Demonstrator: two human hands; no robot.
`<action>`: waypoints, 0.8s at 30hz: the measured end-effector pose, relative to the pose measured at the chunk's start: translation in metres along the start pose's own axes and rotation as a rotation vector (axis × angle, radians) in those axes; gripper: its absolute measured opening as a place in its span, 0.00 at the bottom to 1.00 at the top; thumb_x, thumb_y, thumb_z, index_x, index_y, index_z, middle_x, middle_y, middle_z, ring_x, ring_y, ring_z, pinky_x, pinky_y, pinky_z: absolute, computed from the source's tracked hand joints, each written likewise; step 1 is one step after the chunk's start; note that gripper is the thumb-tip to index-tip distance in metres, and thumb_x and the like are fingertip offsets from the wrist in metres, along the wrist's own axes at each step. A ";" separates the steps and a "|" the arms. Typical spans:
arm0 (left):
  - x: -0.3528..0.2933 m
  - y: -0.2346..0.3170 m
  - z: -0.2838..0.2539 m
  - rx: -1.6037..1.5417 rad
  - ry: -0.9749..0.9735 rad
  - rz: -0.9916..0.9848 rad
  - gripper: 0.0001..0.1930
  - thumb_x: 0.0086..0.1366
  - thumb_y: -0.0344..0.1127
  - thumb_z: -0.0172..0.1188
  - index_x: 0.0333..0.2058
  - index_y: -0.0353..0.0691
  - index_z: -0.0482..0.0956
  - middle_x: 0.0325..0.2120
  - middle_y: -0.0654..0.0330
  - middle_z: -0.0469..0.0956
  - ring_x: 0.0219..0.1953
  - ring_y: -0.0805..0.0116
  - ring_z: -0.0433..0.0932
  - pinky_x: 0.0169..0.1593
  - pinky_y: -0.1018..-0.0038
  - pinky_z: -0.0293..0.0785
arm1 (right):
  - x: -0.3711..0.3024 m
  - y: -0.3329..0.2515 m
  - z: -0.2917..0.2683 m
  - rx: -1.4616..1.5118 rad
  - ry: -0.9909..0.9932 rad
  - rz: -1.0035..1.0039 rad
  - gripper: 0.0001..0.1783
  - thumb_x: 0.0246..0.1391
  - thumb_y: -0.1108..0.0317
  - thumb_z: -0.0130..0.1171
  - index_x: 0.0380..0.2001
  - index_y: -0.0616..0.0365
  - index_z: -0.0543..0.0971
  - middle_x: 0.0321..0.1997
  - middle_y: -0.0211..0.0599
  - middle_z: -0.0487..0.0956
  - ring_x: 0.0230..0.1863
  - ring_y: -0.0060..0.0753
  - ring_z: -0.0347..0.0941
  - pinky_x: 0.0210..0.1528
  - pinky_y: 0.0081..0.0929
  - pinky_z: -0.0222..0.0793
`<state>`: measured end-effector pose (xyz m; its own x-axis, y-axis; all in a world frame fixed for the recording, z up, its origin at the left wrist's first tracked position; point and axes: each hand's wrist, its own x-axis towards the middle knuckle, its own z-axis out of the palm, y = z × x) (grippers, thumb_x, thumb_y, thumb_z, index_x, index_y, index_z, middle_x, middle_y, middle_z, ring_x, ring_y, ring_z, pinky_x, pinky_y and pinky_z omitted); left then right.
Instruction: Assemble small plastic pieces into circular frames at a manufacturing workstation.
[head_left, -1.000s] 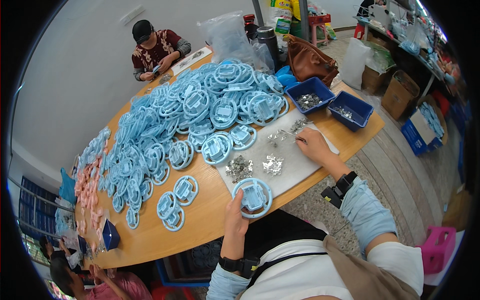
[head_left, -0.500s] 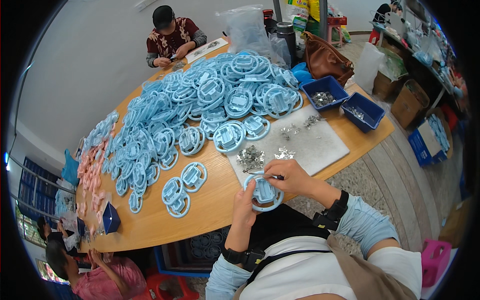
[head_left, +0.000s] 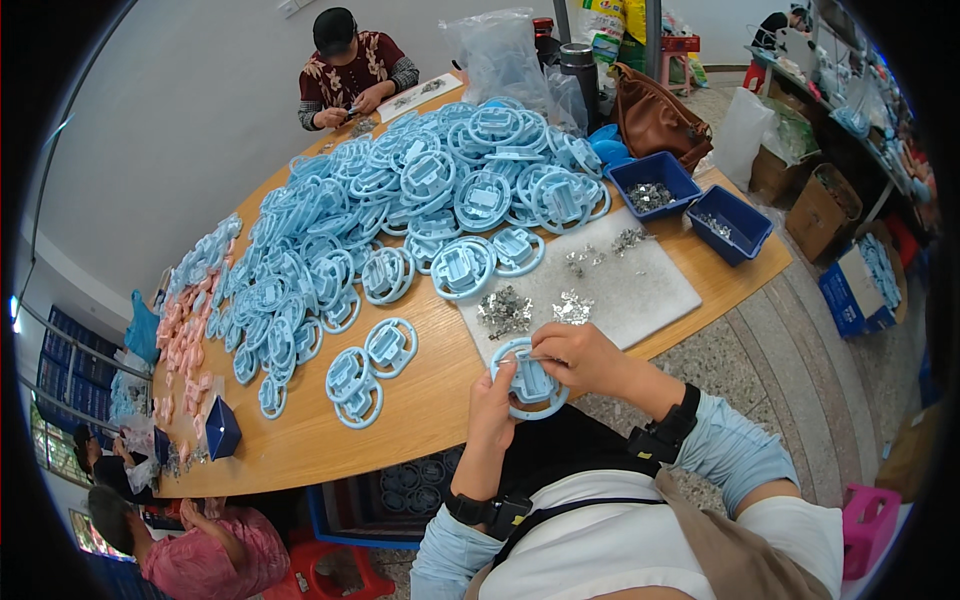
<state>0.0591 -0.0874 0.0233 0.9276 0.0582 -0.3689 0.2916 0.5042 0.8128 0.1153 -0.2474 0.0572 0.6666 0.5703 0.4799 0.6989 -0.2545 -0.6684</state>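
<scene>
My left hand [head_left: 490,408] grips a light-blue plastic toy steering wheel [head_left: 534,384] by its left rim, above my lap at the table edge. My right hand [head_left: 582,356] is closed in a pinch over the wheel's upper right part. Between its fingers is a slim metal tool [head_left: 545,358], mostly hidden, its kind unclear. Just beyond my hands, a dark grey heap of small metal pieces [head_left: 505,312] and a shinier heap of metal pieces [head_left: 572,308] lie on a white board [head_left: 655,285].
A large pile of blue wheels [head_left: 400,190] covers the table [head_left: 430,400], with pink parts [head_left: 180,325] at left. Two blue bins [head_left: 655,187] of metal pieces, a brown bag [head_left: 660,115] and a thermos [head_left: 578,75] stand at right. Co-workers sit across [head_left: 350,70] and at left [head_left: 215,550].
My right hand has shifted slightly left and its fingers have turned in over the wheel, so less of the tool shows. My left hand still holds the wheel. The view has shifted slightly.
</scene>
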 end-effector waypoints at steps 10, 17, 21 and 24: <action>-0.002 -0.005 -0.001 -0.015 -0.007 0.025 0.12 0.62 0.38 0.52 0.39 0.36 0.72 0.33 0.61 0.76 0.34 0.73 0.76 0.36 0.76 0.74 | -0.009 -0.002 0.012 -0.016 0.063 0.017 0.07 0.39 0.74 0.57 0.27 0.62 0.76 0.31 0.38 0.74 0.29 0.42 0.73 0.32 0.31 0.70; -0.004 -0.004 0.003 0.027 0.008 0.032 0.12 0.62 0.38 0.52 0.38 0.36 0.72 0.32 0.62 0.76 0.33 0.74 0.76 0.34 0.77 0.74 | -0.017 -0.014 0.022 -0.113 0.164 0.197 0.08 0.41 0.73 0.56 0.29 0.60 0.77 0.35 0.40 0.75 0.30 0.41 0.74 0.31 0.31 0.70; -0.004 -0.004 0.002 0.014 0.012 0.058 0.13 0.61 0.40 0.54 0.37 0.34 0.74 0.29 0.62 0.76 0.29 0.77 0.75 0.30 0.81 0.72 | -0.021 -0.018 0.024 -0.135 0.183 0.228 0.08 0.41 0.70 0.57 0.29 0.57 0.78 0.36 0.39 0.75 0.29 0.41 0.74 0.29 0.31 0.70; -0.004 -0.002 0.004 -0.028 0.026 0.031 0.13 0.61 0.40 0.54 0.37 0.34 0.74 0.29 0.62 0.75 0.29 0.77 0.75 0.30 0.81 0.72 | -0.020 -0.013 0.024 -0.110 0.260 0.223 0.09 0.40 0.68 0.58 0.29 0.57 0.78 0.37 0.39 0.75 0.29 0.40 0.74 0.29 0.29 0.70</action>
<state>0.0556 -0.0923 0.0256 0.9296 0.0962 -0.3558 0.2559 0.5260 0.8110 0.0867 -0.2370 0.0430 0.8397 0.2771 0.4671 0.5430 -0.4411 -0.7145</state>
